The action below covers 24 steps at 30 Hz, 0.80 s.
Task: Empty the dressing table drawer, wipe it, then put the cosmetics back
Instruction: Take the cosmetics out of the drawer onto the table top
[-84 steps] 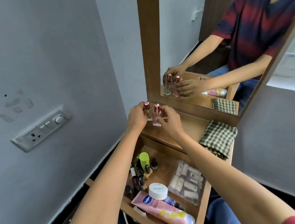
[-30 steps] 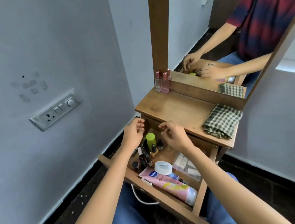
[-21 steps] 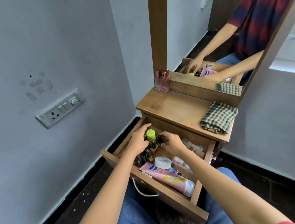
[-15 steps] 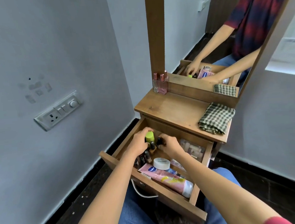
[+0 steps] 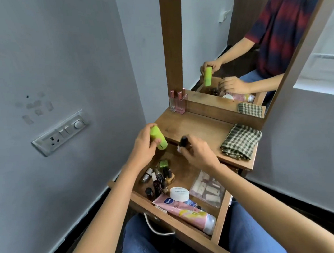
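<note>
The wooden drawer [image 5: 176,226] is pulled open over my lap. My left hand [image 5: 144,148] grips a lime-green bottle [image 5: 158,138], lifted above the drawer's back left. A small dark-capped bottle [image 5: 183,142] is pinched in my right hand [image 5: 197,154] beside it. Still in the drawer are several small nail-polish bottles [image 5: 160,176], a white jar [image 5: 179,193], a pink tube [image 5: 185,210] and a clear pouch [image 5: 208,189]. Two pink perfume bottles [image 5: 177,104] stand at the tabletop's back left.
A folded green checked cloth [image 5: 241,141] lies on the right of the tabletop [image 5: 198,128]. The mirror [image 5: 255,39] rises behind it. A grey wall with a switch plate [image 5: 60,132] is close on the left. A white drawer handle [image 5: 158,229] hangs above my knees.
Both hands reached into the drawer, took hold of the green bottle and the small dark-capped bottle, and lifted them up toward the tabletop.
</note>
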Each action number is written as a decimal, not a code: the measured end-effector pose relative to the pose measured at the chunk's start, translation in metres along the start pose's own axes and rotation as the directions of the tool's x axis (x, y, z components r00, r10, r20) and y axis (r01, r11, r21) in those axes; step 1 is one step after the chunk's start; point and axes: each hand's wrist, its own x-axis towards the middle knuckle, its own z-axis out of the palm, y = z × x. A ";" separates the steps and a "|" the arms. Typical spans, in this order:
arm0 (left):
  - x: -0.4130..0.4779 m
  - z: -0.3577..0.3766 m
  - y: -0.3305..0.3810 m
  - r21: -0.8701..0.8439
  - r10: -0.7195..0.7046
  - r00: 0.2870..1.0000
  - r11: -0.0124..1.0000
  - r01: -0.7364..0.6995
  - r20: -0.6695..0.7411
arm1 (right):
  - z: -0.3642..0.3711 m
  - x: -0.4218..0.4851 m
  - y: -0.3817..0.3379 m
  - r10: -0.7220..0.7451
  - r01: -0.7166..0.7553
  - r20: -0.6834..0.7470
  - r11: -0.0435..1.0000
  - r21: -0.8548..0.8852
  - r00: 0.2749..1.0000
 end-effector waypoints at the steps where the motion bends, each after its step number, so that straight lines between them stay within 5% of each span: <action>1: 0.008 -0.001 0.005 -0.013 -0.004 1.000 1.000 0.004 -0.015 | -0.009 0.009 -0.001 0.025 -0.024 -0.043 1.000 0.011 0.999; 9: 0.072 0.037 0.027 0.013 -0.042 0.999 0.999 0.042 -0.016 | -0.013 0.072 0.023 0.269 -0.261 -0.072 0.960 0.102 0.961; 24: 0.121 0.079 0.003 -0.109 -0.108 0.970 0.990 0.086 -0.218 | 0.024 0.110 0.060 0.345 -0.288 -0.251 0.928 0.238 0.904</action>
